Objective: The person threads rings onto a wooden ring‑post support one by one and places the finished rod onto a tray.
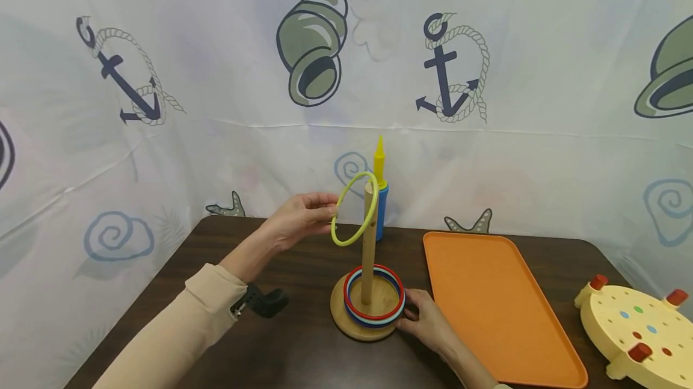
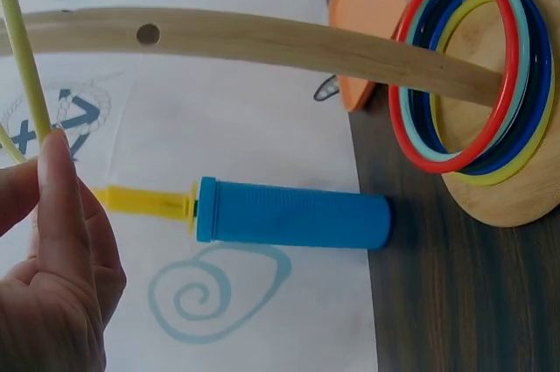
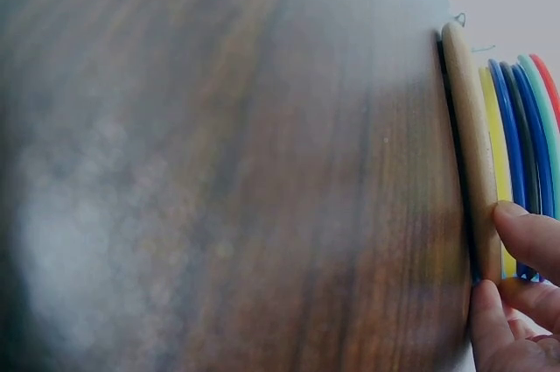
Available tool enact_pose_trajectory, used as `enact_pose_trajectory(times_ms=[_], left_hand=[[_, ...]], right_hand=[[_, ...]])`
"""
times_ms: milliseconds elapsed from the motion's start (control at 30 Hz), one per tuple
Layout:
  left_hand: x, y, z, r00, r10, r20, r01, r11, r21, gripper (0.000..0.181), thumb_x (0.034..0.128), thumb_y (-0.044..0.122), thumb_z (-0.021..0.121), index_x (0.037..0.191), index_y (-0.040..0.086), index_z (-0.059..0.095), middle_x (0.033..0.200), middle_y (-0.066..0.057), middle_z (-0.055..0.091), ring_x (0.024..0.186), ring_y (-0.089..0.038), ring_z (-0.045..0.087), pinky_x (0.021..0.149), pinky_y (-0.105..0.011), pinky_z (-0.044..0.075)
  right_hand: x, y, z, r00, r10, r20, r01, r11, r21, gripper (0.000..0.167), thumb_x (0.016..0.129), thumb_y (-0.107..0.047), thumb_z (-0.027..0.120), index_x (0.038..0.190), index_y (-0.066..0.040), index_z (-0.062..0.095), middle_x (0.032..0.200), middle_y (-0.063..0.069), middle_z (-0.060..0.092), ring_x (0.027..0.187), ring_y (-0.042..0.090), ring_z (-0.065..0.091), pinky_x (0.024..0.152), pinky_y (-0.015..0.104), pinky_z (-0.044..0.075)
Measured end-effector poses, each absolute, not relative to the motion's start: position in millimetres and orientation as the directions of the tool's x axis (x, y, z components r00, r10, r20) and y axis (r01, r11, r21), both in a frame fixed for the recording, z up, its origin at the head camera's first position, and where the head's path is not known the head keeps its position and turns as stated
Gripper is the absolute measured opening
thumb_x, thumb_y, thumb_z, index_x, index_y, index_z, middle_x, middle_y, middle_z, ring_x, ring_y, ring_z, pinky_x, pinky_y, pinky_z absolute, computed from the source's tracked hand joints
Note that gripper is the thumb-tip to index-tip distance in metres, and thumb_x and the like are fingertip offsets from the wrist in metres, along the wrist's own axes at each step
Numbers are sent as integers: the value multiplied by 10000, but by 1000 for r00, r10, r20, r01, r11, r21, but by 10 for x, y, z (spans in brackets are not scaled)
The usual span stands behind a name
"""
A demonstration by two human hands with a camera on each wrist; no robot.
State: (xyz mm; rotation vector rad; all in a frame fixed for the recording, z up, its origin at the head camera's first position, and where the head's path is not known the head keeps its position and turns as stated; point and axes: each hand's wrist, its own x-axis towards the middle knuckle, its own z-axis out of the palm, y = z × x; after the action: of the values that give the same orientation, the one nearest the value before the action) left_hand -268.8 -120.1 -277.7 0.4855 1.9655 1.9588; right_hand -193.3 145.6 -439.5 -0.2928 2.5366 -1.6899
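My left hand (image 1: 304, 217) pinches a thin yellow-green ring (image 1: 342, 243) between thumb and fingers. That ring is tilted on edge near the top of an upright wooden post (image 1: 368, 257); whether it goes around the post or only crosses in front, I cannot tell. Around the post's foot lie several stacked rings, a red ring (image 2: 509, 66) uppermost and a yellow ring (image 3: 495, 140) lowest, on a round wooden base (image 1: 338, 317). At the base's right edge my right hand (image 1: 428, 321) grips the rim, its thumb beside the lowest rings.
Behind the post stands a blue hand pump (image 1: 382, 211) with a yellow tip. An orange tray (image 1: 498, 305) lies right of the stand on the dark table (image 1: 308, 341). Farther right is a cream, dotted disc (image 1: 644, 329) with red-tipped legs. A printed cloth (image 1: 227, 154) hangs behind.
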Motion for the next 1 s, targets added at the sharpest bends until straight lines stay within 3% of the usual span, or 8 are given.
enact_pose_trajectory(times_ms=[333,533,800,1000], left_hand=[[-2665,-1027,-2874,-914,401,-60,-20,103,994,352,936,27,536,1249,-119,468,911,-7,578,782,-60,598,730,-229,564],[-2696,-970,-3121,-908,402,-120,-36,210,977,297,934,34,551,1199,-96,520,900,-17,571,778,-75,591,738,-269,574],[-2736,-897,-3462,-923,354,-153,-36,314,949,251,887,3,588,1119,-93,601,858,-53,600,714,-118,616,648,-275,586],[-2722,-871,-3588,-920,357,-160,-18,372,928,230,891,2,570,1094,-97,611,891,-99,612,748,-136,622,680,-332,593]], right_hand=[[-1923,1449,-4386,-982,-189,20,-88,361,-928,588,723,102,718,1272,97,506,1264,222,408,1189,384,430,951,381,493],[-1928,1447,-4383,-981,-191,27,-97,367,-925,556,720,107,712,1247,74,537,1259,216,409,1188,381,427,959,421,486],[-1937,1446,-4398,-981,-190,31,-101,369,-924,558,715,116,711,1245,58,545,1251,208,412,1189,380,432,961,412,485],[-1941,1452,-4406,-981,-189,39,-108,369,-923,552,712,108,720,1234,55,551,1242,202,422,1188,375,438,960,402,486]])
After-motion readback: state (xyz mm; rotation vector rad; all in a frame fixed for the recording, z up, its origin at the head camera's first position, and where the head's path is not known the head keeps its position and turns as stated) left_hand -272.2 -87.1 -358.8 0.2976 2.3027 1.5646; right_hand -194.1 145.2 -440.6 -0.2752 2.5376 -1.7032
